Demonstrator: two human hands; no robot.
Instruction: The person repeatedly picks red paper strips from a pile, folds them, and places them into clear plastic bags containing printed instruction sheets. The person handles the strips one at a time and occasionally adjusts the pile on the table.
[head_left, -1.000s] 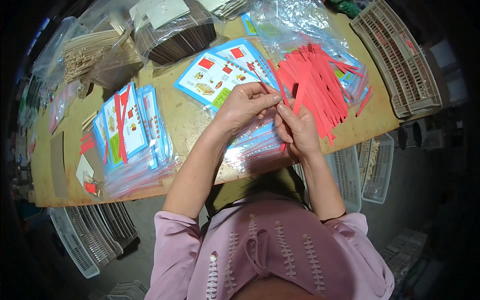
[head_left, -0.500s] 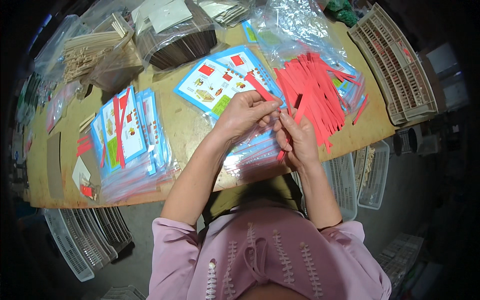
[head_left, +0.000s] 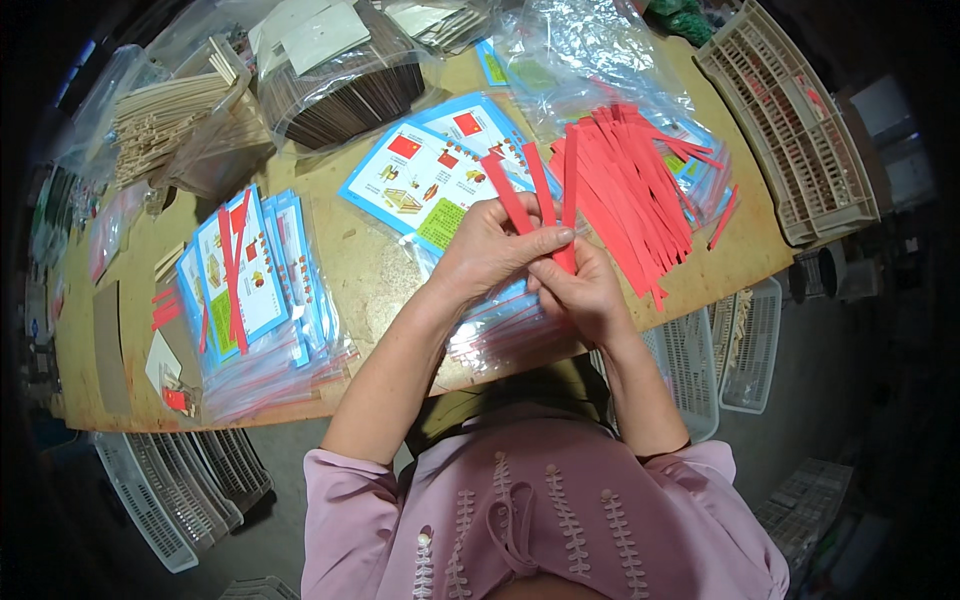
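Observation:
My left hand (head_left: 492, 244) is closed around flat red strips (head_left: 511, 200), pinching them under the thumb so their upper ends fan out. Three ends stick up above the fingers. The rightmost strip (head_left: 570, 185) runs down between both hands, and my right hand (head_left: 588, 290) has its fingers closed at its lower end. The hands touch each other. To their right lies a big loose pile of red strips (head_left: 625, 190). Behind them, blue-edged printed cards (head_left: 405, 180) in clear bags are spread out, and more bagged cards (head_left: 500, 325) lie below the hands.
At left, another stack of bagged cards (head_left: 245, 270) has red strips on top. Wooden sticks (head_left: 170, 125) and a bag of dark thin boards (head_left: 345, 100) stand at the back. A beige plastic crate (head_left: 790, 125) leans at the right table edge; white baskets (head_left: 750, 350) sit below.
The strips have swung upright and fanned out; three ends now show above my left hand. The right hand's strip has moved from slanting beneath its fingers to standing beside the others.

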